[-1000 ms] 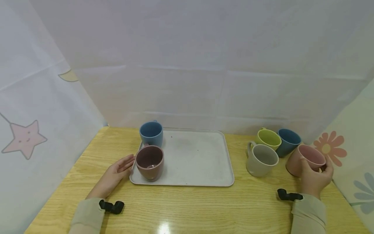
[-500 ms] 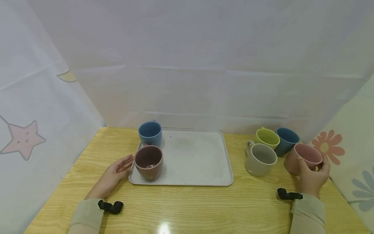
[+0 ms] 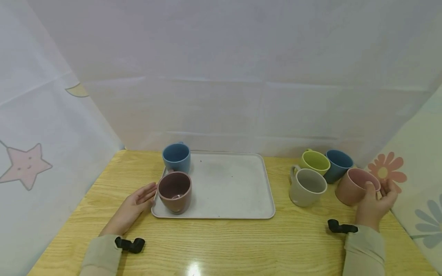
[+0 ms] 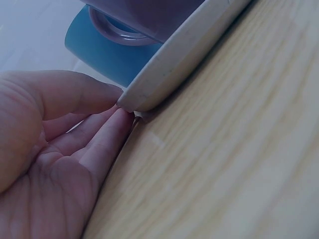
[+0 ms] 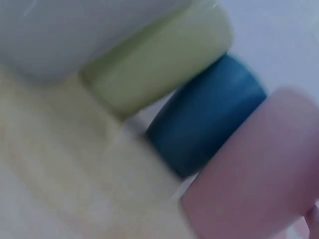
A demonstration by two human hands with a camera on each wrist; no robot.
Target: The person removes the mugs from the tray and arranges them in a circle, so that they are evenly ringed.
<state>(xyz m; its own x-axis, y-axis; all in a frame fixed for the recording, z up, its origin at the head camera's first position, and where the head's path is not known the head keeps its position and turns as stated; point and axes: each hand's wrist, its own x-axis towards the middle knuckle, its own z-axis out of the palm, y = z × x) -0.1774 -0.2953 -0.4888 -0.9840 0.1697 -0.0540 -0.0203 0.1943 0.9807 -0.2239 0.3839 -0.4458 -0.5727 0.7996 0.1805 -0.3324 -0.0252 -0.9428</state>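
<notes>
At the counter's [image 3: 221,241] right end, the right hand [image 3: 374,207] is curling its fingers round the pink mug's [image 3: 355,186] rim; its handle is hidden. Left hand [image 3: 132,207] is lying with fingers apart, straight, fingertips [image 4: 112,92] touching the tray's [image 4: 184,55] corner; the right wrist view is blurring everything.

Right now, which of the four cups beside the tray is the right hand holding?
The pink cup, rightmost of the group; the right hand touches no other.

A: Where is open room?
B: The tray [image 3: 238,191] is bare right of the mauve cup [image 3: 175,190] and blue cup [image 3: 176,157].

A: Obstacles?
B: Grey cup [image 3: 306,187], green cup [image 3: 314,161] and dark blue cup [image 3: 337,164] crowd the pink cup [image 3: 353,186].
</notes>
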